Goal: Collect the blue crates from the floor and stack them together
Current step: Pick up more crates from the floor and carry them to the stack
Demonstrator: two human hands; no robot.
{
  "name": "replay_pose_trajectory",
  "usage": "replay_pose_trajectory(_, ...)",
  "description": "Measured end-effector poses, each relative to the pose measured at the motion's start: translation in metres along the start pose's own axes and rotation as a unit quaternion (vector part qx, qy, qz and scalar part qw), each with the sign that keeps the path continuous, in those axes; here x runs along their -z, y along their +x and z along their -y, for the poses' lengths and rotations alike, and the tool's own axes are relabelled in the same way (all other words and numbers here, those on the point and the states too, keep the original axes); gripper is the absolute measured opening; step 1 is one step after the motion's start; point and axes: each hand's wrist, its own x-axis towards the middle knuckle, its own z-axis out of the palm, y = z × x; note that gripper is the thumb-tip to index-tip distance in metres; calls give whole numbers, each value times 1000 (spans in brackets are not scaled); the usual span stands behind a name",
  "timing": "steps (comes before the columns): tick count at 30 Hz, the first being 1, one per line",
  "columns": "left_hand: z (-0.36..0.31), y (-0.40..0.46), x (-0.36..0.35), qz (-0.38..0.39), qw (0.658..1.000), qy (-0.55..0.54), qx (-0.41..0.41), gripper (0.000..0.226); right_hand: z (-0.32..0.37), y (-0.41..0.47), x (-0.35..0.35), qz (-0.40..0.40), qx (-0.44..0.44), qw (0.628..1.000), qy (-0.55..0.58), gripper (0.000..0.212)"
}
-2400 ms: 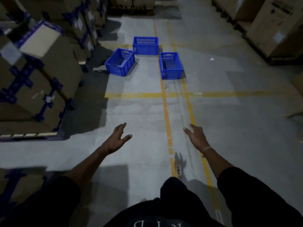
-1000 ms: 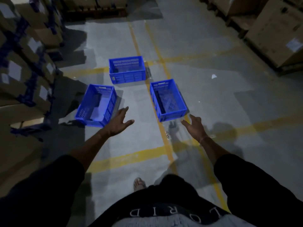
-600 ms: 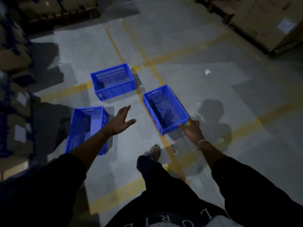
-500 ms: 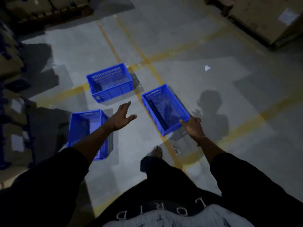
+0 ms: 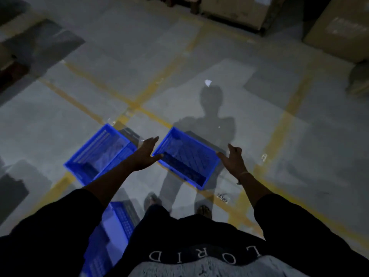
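Note:
Three blue plastic crates sit on the grey floor. The middle crate (image 5: 185,158) lies right in front of me, empty and open side up. My left hand (image 5: 146,154) reaches its left corner with fingers spread, and my right hand (image 5: 232,158) is at its right corner, fingers apart, thumb near the rim. Neither hand is closed on the rim. A second crate (image 5: 99,154) stands just to the left, partly under my left forearm. The third crate (image 5: 115,230) is close by my left leg, mostly hidden by my arm and shirt.
Yellow painted lines (image 5: 151,114) cross the concrete floor. Cardboard boxes on pallets (image 5: 337,31) stand at the far right, and dark stacks (image 5: 12,62) edge the far left. A white paper scrap (image 5: 207,82) lies ahead. My feet (image 5: 202,209) stand just behind the middle crate.
I have stepped up to the crates and turned. My left hand has swung from the open floor to the middle crate's left corner. My right hand stays at its right corner.

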Motion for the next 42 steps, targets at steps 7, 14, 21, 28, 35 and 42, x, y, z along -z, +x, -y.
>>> replay_pose_trajectory(7,56,120,56,126,989,16,-76,87,9,34,-60,-98,-91,990,54,85)
replay_pose_trajectory(14,146,229,47,187,974,75,-106,83,-9,80,-156,-129,-183,971,83,83)
replay_pose_trajectory(21,253,337,-58,207,965,114,-110,85,-103,181,-258,-116,-238,961,76,83)
replay_pose_trajectory(28,328,431,-165,190,966,161,-69,90,-216,278,-325,-152,-272,950,33,78)
replay_pose_trajectory(35,369,498,-240,164,970,180,-5,95,-302,346,-357,-160,-284,945,17,77)
replay_pose_trajectory(42,368,513,-270,108,976,173,81,89,-329,367,-369,-163,-294,941,-32,82)
